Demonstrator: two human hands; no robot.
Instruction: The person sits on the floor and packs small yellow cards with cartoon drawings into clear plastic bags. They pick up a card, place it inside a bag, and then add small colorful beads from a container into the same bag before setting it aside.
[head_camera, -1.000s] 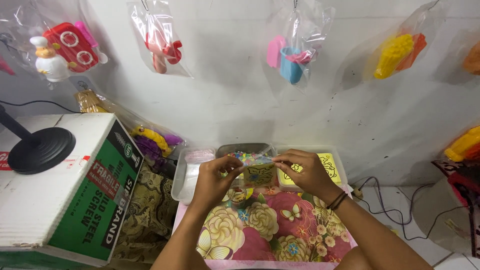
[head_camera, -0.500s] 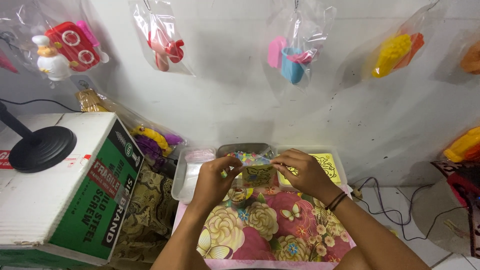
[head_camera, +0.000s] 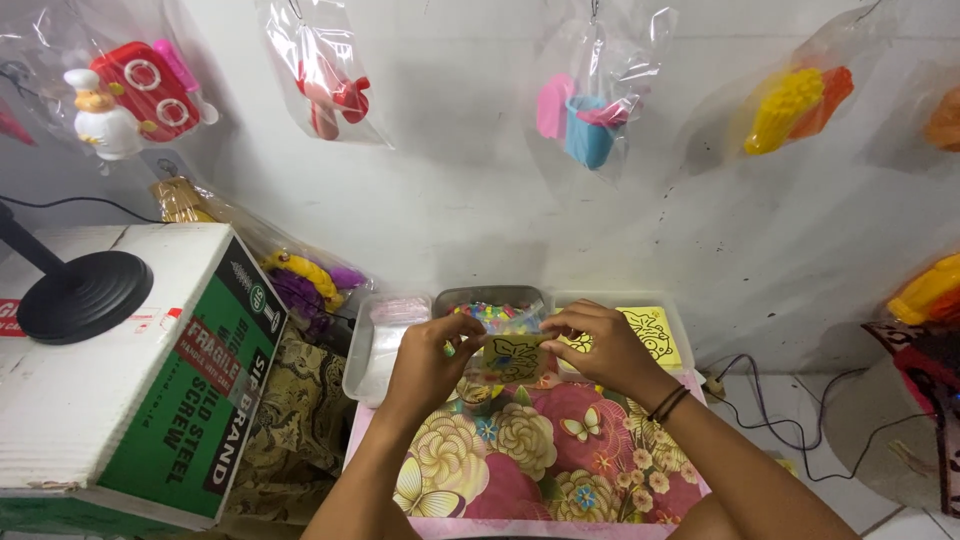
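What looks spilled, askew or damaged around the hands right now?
Nothing stands out. Both hands, left and right, hold a small yellow card over the floral cloth; the trays sit straight.

Open floral cloth (head_camera: 520, 460) lay clear at lower centre. Three trays (head_camera: 372, 350) closed off the far edge against the wall. A cardboard box (head_camera: 140, 380) blocked the left. Cables (head_camera: 770, 400) crossed the floor at right. Hanging toy bags (head_camera: 590, 90) crowded the upper frame.

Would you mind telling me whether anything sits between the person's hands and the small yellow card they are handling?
Nothing visible does: the left hand and right hand already pinch the yellow card between their fingers, above the floral cloth.
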